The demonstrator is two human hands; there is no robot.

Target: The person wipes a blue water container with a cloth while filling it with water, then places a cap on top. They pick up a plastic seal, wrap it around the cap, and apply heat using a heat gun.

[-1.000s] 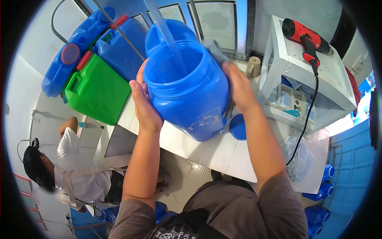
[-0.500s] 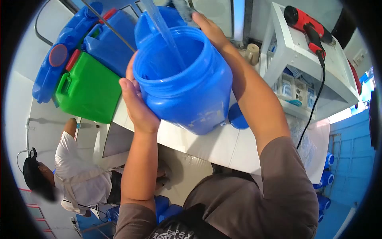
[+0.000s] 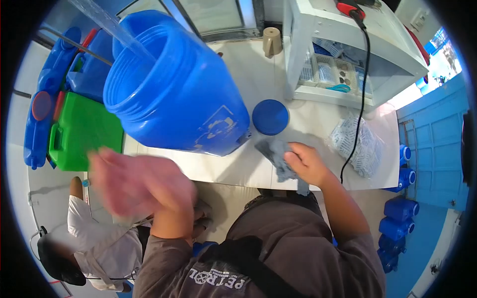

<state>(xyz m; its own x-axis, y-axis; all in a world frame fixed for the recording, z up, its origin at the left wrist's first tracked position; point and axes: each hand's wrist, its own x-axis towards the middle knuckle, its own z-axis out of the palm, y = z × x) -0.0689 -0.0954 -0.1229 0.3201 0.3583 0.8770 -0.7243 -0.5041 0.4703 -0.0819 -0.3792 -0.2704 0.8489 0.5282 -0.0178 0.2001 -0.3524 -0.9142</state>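
Note:
A large blue water jug (image 3: 194,104) stands on the white counter, its wide mouth facing up. A clear stream of water (image 3: 112,27) runs into that mouth. My left hand (image 3: 141,184), smeared by motion, is in front of the jug and apart from it; its fingers are too blurred to read. At the counter's front edge, my right hand (image 3: 309,164) grips a grey cloth (image 3: 275,155), part of which hangs down. A round blue lid (image 3: 271,117) lies flat between the jug and the white shelf unit.
A green jerrycan (image 3: 87,131) and several blue ones stand at left. The white shelf unit (image 3: 308,64) holds trays, with a black cord (image 3: 366,64) hanging down its front. A bag of printed wrappers (image 3: 357,144) lies at right. Another person (image 3: 104,233) is at lower left.
Both hands have come off the jug. My right hand has brought the cloth from behind the jug to the counter's front edge; my left has dropped toward me. The view has shifted right.

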